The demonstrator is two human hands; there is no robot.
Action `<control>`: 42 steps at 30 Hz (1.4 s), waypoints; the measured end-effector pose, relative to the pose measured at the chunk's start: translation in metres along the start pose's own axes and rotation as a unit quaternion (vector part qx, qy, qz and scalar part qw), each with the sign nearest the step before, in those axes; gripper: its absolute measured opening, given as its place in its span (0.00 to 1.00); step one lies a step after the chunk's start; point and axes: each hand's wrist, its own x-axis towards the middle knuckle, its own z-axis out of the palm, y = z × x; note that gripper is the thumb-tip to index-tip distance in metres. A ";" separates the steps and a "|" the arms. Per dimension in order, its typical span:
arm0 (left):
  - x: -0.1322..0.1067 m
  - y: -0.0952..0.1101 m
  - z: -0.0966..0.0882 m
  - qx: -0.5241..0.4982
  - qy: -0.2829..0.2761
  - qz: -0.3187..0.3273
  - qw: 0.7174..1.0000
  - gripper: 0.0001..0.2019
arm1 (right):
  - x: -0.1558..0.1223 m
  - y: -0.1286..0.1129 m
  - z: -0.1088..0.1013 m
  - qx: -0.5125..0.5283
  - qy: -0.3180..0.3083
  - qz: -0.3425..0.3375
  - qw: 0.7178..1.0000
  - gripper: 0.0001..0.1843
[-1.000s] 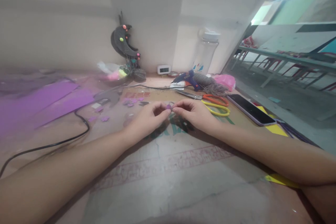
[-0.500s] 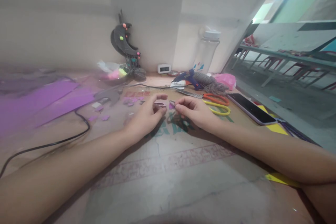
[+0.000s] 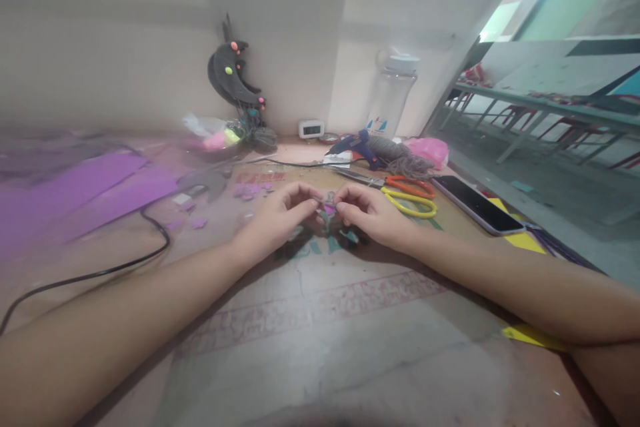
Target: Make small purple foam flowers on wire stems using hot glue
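Observation:
Both my hands meet over the middle of the cardboard-covered table (image 3: 320, 340). My left hand (image 3: 280, 217) and my right hand (image 3: 373, 213) each pinch a tiny purple foam piece (image 3: 329, 208) between thumb and fingertips, with a thin metal bit just above it that I cannot make out. The fingers of both hands are curled closed around the piece. Small purple foam cut-outs (image 3: 250, 190) lie just beyond my left hand.
Orange and yellow scissors (image 3: 407, 193) and a phone (image 3: 473, 203) lie to the right. A blue glue gun (image 3: 357, 145), grey yarn (image 3: 400, 157), a water bottle (image 3: 393, 97) and a small clock (image 3: 311, 128) stand at the back. Purple foam sheets (image 3: 75, 190) and a black cable (image 3: 150, 240) lie left.
My hands parted slightly half a second ago, with the left fingers stretched out, and have now come together again, pinching the purple piece.

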 end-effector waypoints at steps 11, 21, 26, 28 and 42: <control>0.001 -0.006 -0.003 0.156 -0.001 0.033 0.987 0.15 | 0.003 0.007 -0.002 -0.055 0.026 -0.017 0.998 0.06; -0.001 -0.004 -0.005 0.256 0.003 0.048 0.965 0.17 | 0.004 0.010 -0.003 -0.071 0.034 -0.019 0.997 0.07; -0.003 0.001 -0.003 0.217 0.030 0.029 0.975 0.11 | 0.004 0.008 -0.003 -0.071 0.020 -0.019 0.997 0.06; -0.003 0.003 -0.002 0.208 0.041 0.029 0.977 0.08 | 0.003 0.006 -0.003 -0.075 0.013 -0.018 0.997 0.06; -0.002 -0.003 -0.003 0.175 0.012 0.007 0.985 0.09 | 0.002 0.003 -0.004 -0.181 0.026 -0.047 0.982 0.06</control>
